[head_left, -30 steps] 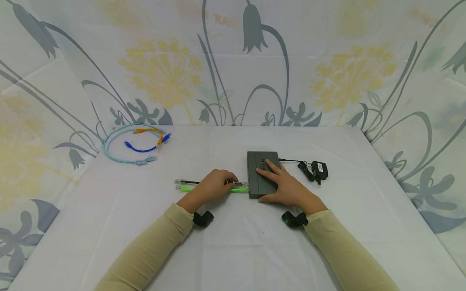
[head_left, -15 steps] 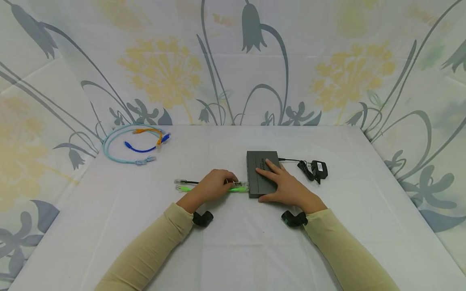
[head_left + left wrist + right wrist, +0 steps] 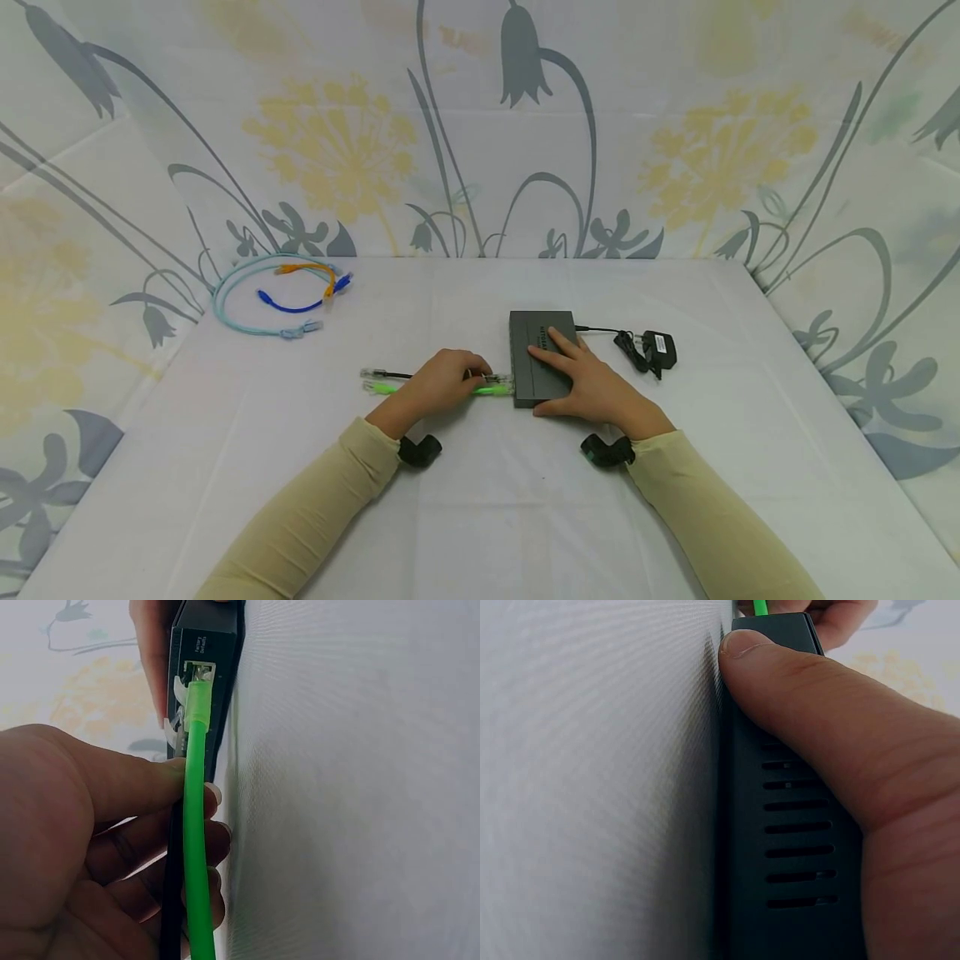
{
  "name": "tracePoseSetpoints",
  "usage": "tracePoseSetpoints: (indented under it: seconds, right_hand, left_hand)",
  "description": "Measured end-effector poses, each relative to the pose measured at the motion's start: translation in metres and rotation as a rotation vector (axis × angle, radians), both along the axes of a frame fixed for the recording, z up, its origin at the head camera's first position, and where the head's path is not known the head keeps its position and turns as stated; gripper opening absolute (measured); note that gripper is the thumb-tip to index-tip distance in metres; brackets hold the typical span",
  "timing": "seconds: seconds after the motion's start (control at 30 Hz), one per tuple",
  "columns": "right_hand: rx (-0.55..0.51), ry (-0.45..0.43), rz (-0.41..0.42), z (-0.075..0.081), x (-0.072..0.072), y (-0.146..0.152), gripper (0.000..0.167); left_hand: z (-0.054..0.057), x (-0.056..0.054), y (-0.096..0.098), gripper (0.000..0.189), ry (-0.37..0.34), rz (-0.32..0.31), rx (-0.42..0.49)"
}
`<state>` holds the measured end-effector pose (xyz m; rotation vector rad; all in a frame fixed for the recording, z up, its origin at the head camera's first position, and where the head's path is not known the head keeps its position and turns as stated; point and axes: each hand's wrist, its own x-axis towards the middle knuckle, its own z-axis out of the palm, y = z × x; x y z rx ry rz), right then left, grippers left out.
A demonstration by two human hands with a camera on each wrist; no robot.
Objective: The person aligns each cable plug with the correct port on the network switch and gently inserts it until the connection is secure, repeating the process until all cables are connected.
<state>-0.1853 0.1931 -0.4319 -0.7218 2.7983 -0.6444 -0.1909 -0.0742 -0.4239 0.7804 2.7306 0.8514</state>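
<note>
A dark grey network switch lies flat on the white cloth, lettering partly covered. My right hand rests on it, fingers spread straight over the top and thumb pressed along the slotted near side. At the switch's left face, my left hand pinches a short black network cable between thumb and fingers, close behind its clear plug. Beside it, a bright green network cable has its plug in the port nearest the front. The free ends of both cables point left.
Behind the switch's right side, a black power adapter lies with its cord bundled and its lead plugged into the switch. At the back left are a light blue cable, an orange cable and a blue cable. A flower-patterned cloth rises behind.
</note>
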Motion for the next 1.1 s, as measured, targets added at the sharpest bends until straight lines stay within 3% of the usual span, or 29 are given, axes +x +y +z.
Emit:
tracePoseSetpoints:
  seconds: [1.1]
  right_hand:
    - [-0.004, -0.007, -0.012, -0.0024, -0.0003, 0.0002, 0.093]
  left_hand:
    - [-0.0025, 0.0003, 0.0085, 0.020, 0.021, -0.013, 0.011]
